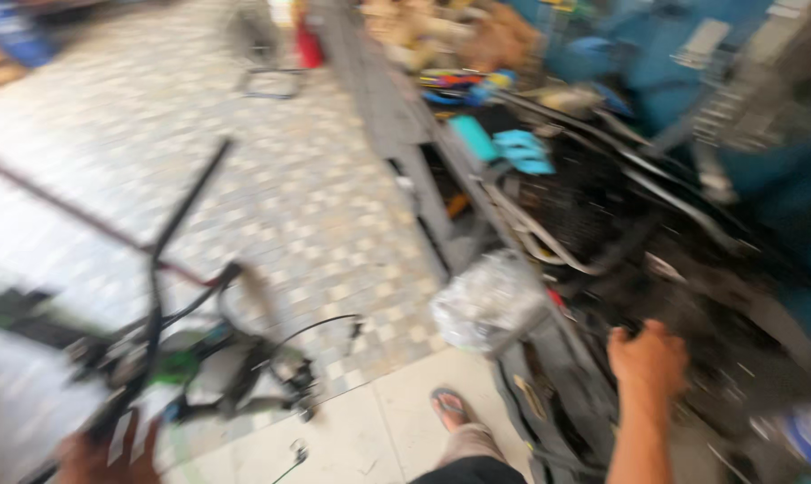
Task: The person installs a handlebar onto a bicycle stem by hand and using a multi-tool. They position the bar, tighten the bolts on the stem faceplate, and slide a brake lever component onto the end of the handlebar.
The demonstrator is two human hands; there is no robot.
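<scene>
A: Since the whole view is smeared by motion, we start close in: our left hand (96,457) sits at the bottom edge, cut off by the frame, and its fingers seem wrapped around the black handlebar assembly (168,358), though the blur keeps us from being sure.

B: And our right hand (649,358)?

A: It reaches into the dark pile of metal parts (656,260) on the right. The fingers curl downward among the pieces, but we cannot tell whether they grip anything or only touch. Between our arms we see a foot in a sandal (450,408) on a pale tile (379,430).

B: What is near the right hand?

A: Just to its left lies a crumpled clear plastic bag (491,300), resting against a grey metal frame (405,125) that runs away from us. Thin black cables (311,327) trail from the handlebar assembly toward that bag.

B: Where is there open room?

A: On the left and middle, we see a wide stretch of patterned tiled floor (271,170), mostly bare beyond the handlebar assembly. The right side is crowded: bent tubes and dark parts fill it up to the frame's edge.

B: Farther off?

A: Turquoise pieces (513,148) lie on the pile, something red (309,45) stands by the grey metal frame's far end, and a blue surface (656,63) rises behind. Details there are too blurred for us to make out.
</scene>
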